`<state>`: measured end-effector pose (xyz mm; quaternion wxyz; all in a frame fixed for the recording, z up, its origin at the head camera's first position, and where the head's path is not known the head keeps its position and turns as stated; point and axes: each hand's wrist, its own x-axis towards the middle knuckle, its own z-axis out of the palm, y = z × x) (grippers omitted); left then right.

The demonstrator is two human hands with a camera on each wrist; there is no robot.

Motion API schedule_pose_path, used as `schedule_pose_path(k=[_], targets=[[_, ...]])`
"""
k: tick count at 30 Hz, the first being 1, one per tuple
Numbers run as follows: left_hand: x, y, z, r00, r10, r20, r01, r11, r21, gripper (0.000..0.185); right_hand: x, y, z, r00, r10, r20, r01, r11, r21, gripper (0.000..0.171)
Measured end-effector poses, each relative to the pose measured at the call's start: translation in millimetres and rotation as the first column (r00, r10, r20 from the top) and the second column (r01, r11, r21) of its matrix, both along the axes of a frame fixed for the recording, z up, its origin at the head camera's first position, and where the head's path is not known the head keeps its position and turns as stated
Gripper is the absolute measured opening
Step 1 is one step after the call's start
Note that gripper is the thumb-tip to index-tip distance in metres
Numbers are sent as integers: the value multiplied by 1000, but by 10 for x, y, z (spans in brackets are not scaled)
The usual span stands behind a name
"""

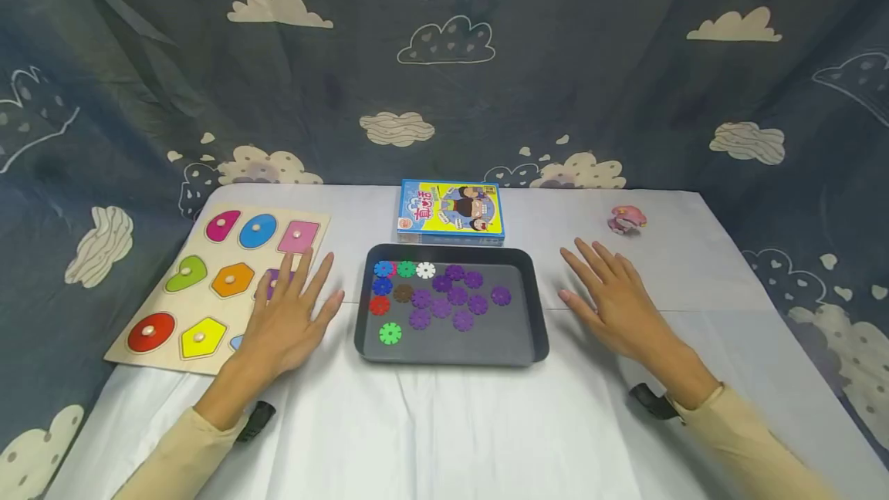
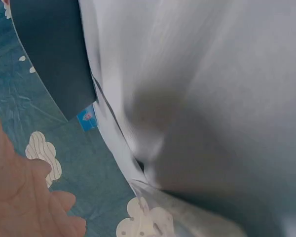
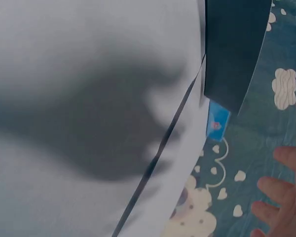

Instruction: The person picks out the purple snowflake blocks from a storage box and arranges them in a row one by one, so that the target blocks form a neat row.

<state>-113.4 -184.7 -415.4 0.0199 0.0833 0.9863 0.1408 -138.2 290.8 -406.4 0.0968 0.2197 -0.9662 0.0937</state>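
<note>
A dark grey tray (image 1: 451, 349) lies between the two hands. On it are several purple snowflake discs (image 1: 457, 295) and, toward its left side, discs in other colours such as a green disc (image 1: 390, 333), a red disc (image 1: 379, 305) and a white disc (image 1: 425, 270). My left hand (image 1: 288, 319), fingers spread, hovers above the right part of a wooden shape puzzle board (image 1: 163, 295), hiding some of its pieces. To the right of the tray, my right hand (image 1: 614, 303) is spread above the white cloth, holding nothing; its shadow falls below in the right wrist view.
A blue and yellow box (image 1: 450, 212) stands behind the tray. At the back right sits a small pink toy (image 1: 627, 219). White cloth (image 1: 472, 430) covers the table, and a dark cloud-patterned curtain (image 1: 444, 99) hangs behind it.
</note>
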Motion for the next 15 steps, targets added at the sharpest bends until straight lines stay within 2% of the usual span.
schedule_pose_path(k=[4, 8, 15], targets=[[36, 29, -43, 999, -21, 40, 19, 998, 61, 71, -24, -77, -62, 1000, 30, 1, -30, 1000, -4, 64], [38, 53, -76, 994, -78, 81, 66, 989, 132, 72, -47, -154, -92, 998, 56, 5, -55, 998, -18, 63], [10, 84, -121, 965, -182, 188, 124, 951, 283, 81, -103, -293, -111, 992, 108, 59, -107, 994, -13, 64]])
